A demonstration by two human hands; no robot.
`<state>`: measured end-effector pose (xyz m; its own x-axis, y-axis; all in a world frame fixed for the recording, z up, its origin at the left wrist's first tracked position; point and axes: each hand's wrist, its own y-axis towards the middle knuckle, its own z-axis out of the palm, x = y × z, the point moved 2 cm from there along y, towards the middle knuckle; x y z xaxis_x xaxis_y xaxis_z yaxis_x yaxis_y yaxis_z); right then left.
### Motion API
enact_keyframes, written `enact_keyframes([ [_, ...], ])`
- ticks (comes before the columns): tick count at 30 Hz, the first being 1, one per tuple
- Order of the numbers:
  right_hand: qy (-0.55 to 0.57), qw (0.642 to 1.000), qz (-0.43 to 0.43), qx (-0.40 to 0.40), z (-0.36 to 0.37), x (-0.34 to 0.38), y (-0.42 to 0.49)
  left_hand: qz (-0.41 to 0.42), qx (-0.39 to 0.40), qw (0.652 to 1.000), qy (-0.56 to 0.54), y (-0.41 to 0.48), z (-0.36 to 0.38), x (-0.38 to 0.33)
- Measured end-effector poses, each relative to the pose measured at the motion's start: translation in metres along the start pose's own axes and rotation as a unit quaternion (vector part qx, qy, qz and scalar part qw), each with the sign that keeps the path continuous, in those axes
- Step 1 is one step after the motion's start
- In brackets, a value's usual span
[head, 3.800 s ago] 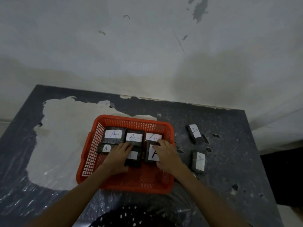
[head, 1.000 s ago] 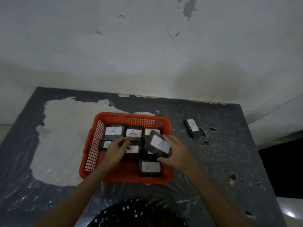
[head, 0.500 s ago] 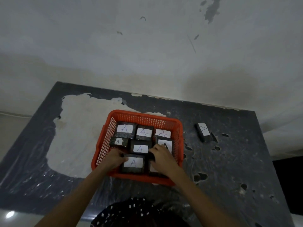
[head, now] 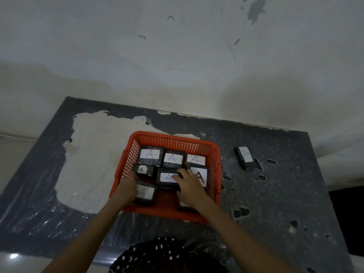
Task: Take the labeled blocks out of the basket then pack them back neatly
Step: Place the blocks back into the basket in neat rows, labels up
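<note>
An orange mesh basket (head: 173,137) sits on a dark table and holds several black blocks with white labels marked A. Three lie in the back row (head: 173,159). My left hand (head: 127,187) rests by the small block (head: 143,170) at the basket's left side, just above a front-left block (head: 146,193). My right hand (head: 190,187) lies with spread fingers over the middle block (head: 167,177), beside a large-labelled block (head: 201,175). Another block (head: 184,205) is mostly hidden under my right wrist. One labelled block (head: 245,157) lies on the table to the right of the basket.
The table (head: 275,203) is dark with peeled patches; a large pale area (head: 92,154) spreads left of the basket. A stained wall rises right behind the table's far edge. The table's right edge drops off near the loose block.
A second ago my right hand held a block above the basket; that block now lies inside it. The front-row block has shifted left under my left hand. Both hands now rest on blocks.
</note>
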<state>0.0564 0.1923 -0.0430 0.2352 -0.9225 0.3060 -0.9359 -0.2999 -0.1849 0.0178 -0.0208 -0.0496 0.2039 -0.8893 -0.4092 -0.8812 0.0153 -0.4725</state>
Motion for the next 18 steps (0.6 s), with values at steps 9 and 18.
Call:
enact_keyframes([
  [9, -0.053, 0.999, -0.005, 0.001, 0.001, 0.003, 0.015, 0.029, -0.060, 0.969, 0.239, -0.015, 0.014, -0.012],
  [18, -0.077, 0.997, 0.024, 0.009, 0.009, 0.006, 0.026, 0.075, -0.042, 0.972, 0.218, -0.009, 0.030, -0.025],
])
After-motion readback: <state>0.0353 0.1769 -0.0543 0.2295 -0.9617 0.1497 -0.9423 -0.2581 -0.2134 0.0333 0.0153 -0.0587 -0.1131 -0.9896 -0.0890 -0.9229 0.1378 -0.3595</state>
